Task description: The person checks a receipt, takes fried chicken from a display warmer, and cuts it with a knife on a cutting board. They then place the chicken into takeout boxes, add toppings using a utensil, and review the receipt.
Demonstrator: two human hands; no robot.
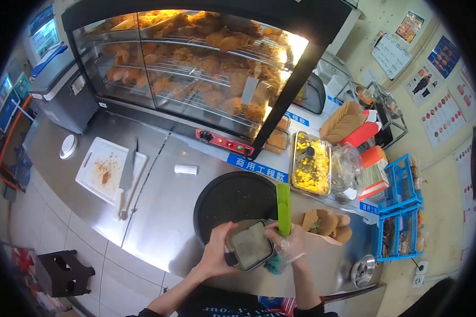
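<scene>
My left hand (217, 250) is closed on the left side of a square, dark-rimmed container (250, 245) with a pale grey-green surface inside its rim. At the container's right side is my right hand (287, 244), in a clear plastic glove, its fingers bent around the lower end of a bright green handled utensil (283, 207) that points up. The utensil's working end is hidden. Teal crumpled material (273, 264) shows below that hand. Behind the container lies a round black tray (232, 198). Right of my right hand sits an open paper box (328, 227) holding buns and some greens.
A heated glass cabinet (232, 146) with fried food stands at the back. A knife (127, 169) lies on a white cutting board (98, 182) at left. Near the right wall are a tray of yellow food (312, 164), blue baskets (399, 235) and a metal bowl (363, 270).
</scene>
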